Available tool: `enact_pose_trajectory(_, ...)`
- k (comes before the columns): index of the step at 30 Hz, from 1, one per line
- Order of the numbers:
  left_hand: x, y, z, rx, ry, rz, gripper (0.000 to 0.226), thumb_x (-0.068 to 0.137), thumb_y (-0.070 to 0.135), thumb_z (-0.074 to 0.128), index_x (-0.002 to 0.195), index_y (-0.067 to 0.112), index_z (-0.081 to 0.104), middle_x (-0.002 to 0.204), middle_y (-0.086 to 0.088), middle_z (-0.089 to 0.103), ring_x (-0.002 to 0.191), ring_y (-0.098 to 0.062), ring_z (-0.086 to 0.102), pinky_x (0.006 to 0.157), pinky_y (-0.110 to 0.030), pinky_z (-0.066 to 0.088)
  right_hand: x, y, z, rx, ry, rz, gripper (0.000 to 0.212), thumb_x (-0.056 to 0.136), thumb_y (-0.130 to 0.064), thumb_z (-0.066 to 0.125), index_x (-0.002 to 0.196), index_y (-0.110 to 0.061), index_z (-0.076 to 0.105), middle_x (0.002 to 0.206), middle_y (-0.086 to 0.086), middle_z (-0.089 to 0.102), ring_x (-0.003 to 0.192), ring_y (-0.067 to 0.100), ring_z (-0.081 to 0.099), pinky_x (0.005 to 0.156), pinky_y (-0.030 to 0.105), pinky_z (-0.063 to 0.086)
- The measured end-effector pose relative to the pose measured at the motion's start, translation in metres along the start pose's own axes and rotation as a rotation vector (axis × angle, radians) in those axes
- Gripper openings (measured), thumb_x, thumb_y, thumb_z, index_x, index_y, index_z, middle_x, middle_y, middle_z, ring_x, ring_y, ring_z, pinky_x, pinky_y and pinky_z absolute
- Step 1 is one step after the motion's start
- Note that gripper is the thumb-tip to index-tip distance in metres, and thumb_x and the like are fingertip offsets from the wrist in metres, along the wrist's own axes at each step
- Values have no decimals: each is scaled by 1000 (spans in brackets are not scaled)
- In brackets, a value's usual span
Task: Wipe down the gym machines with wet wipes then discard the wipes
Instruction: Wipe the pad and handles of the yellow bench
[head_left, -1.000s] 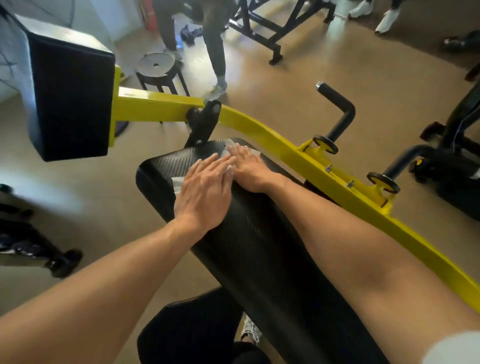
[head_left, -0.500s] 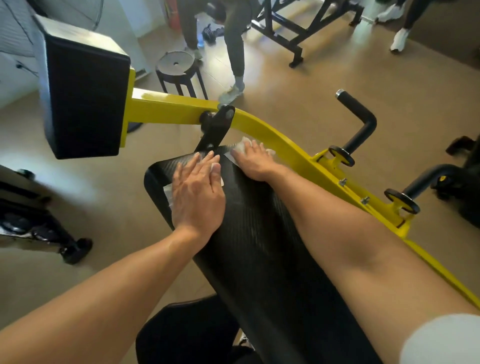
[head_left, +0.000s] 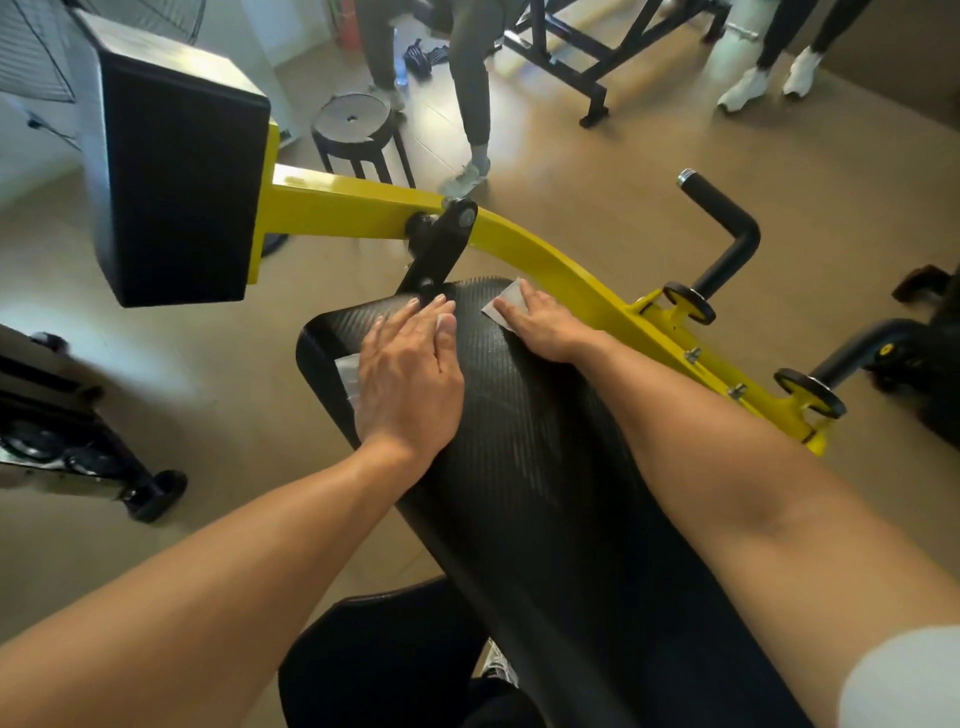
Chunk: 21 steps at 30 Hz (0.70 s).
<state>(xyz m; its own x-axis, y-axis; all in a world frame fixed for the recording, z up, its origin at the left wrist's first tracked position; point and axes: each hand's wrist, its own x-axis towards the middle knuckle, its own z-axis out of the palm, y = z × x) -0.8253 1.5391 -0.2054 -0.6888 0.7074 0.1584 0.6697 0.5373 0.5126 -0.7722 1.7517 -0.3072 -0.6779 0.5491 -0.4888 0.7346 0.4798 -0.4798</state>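
both thin, limp wipes, (head_left: 347, 375) under left hand (head_left: 410, 374) and (head_left: 503, 302) under right hand (head_left: 540, 327), pinned on the ribbed pad (head_left: 530, 447) by flat, straight, near-together fingers. likely light, damp, bunching easily. best pinched at corners poking past fingertips.

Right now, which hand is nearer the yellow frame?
Right. The right hand lies flat beside the yellow frame; the left hand presses a wipe farther away.

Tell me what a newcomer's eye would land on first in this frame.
Two bare forearms reach up the middle, the left hand and right hand each pressing a white wipe flat on the far end of the long black pad. Behind it a bright yellow frame arcs from a boxy black cushion at upper left to black handles at right.
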Motion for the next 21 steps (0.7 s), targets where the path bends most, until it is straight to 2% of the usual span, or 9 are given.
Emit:
enact_pose_trajectory(2, 0, -1, 0, 5, -23, 13, 51, 107, 42, 27, 143, 21, 55, 149, 4, 53, 144, -12, 37, 123, -41, 23, -2, -3, 5, 4, 26, 19, 89, 95, -77, 18, 163, -21, 0, 171, 3, -1, 158, 21, 0, 127, 45, 4)
enact_pose_trajectory(5, 1, -2, 1, 1, -34, 32, 48, 108, 40, 29, 143, 22, 55, 148, 3, 54, 143, -13, 40, 122, -39, 25, -25, -14, 13, -48, 21, -23, 83, 100, -71, 17, 163, -21, -3, 170, 5, -10, 157, 23, -10, 127, 46, -4)
enact_pose_trajectory(9, 0, -2, 1, -35, -48, 77, 48, 108, 42, 29, 140, 22, 59, 142, 3, 59, 137, -14, 46, 117, -37, 31, -80, -23, 22, -44, 1, -153, 76, 104, -65, 20, 163, -23, -3, 170, 1, -13, 156, 18, -13, 125, 38, -9)
enact_pose_trajectory(13, -4, -4, -1, -172, -41, 83, 47, 107, 42, 29, 134, 24, 63, 134, 2, 65, 127, -17, 54, 107, -33, 38, -145, -35, 30, -50, -10, -178, 74, 105, -63, 23, 163, -24, -1, 170, -1, -11, 155, 12, -12, 119, 27, -12)
enact_pose_trajectory(16, -10, -12, -8, -278, -66, 108, 45, 108, 39, 30, 133, 23, 64, 133, 2, 64, 127, -16, 53, 101, -25, 35, -197, -52, 41, -46, -11, -196, 74, 104, -64, 26, 163, -28, -2, 170, -5, -10, 155, 9, -12, 122, 29, -11)
enact_pose_trajectory(19, -26, -33, -16, -205, -144, 259, 44, 110, 35, 29, 134, 19, 62, 135, -2, 64, 131, -19, 51, 110, -33, 33, -241, -67, 60, -89, 38, -177, 79, 102, -65, 34, 163, -30, -3, 170, -7, -10, 155, 8, -11, 122, 29, -7)
enact_pose_trajectory(21, -39, -53, -18, -141, -157, 358, 47, 110, 32, 28, 132, 15, 65, 135, -6, 65, 136, -21, 48, 121, -39, 24, -265, -78, 74, -149, 129, -135, 77, 103, -61, 34, 163, -29, -3, 171, -7, -7, 155, 8, -8, 125, 31, -6)
